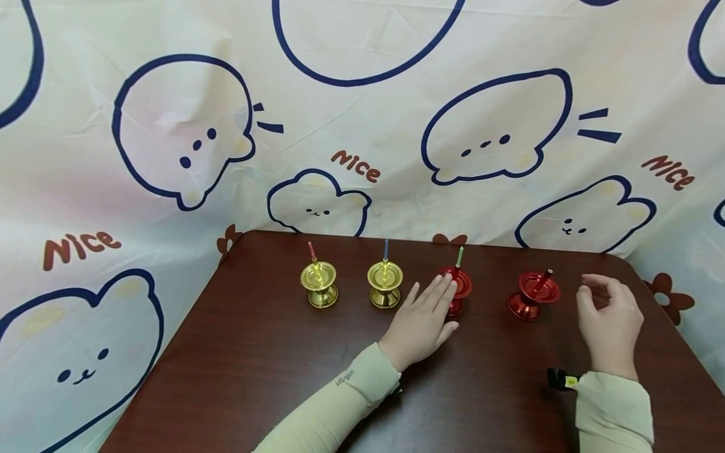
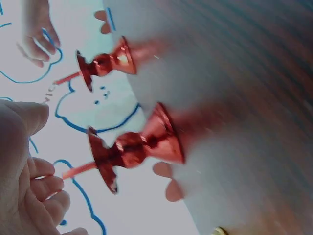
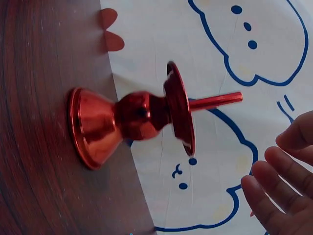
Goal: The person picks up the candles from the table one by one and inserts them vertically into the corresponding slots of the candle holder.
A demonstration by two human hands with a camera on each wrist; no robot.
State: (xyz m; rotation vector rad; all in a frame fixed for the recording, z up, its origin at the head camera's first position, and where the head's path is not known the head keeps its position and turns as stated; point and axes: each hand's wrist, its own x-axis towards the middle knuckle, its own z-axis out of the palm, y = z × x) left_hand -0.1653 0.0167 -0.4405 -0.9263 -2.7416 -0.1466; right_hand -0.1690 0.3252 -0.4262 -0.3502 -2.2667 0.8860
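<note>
Four candle holders stand in a row on the brown table (image 1: 272, 365). From the left they are a gold holder (image 1: 320, 284) with a red candle, a gold holder (image 1: 385, 284) with a blue candle, a red holder (image 1: 460, 286) (image 2: 139, 147) with a green candle, and a red holder (image 1: 532, 294) (image 3: 129, 120) (image 2: 105, 63) with a red candle (image 3: 215, 100). My left hand (image 1: 421, 321) lies flat with straight fingers (image 2: 34, 188) close beside the green-candle holder, partly hiding it. My right hand (image 1: 608, 314) hovers to the right of the last red holder. Its fingers (image 3: 279, 196) are loosely curled and hold nothing.
A white cloth printed with blue-outlined cartoon animals and "Nice" (image 1: 351, 113) hangs behind and around the table. The table's far edge runs just behind the holders. Its rounded right corner (image 1: 629, 261) is near my right hand. A dark wrist strap (image 1: 561, 379) shows on my right sleeve.
</note>
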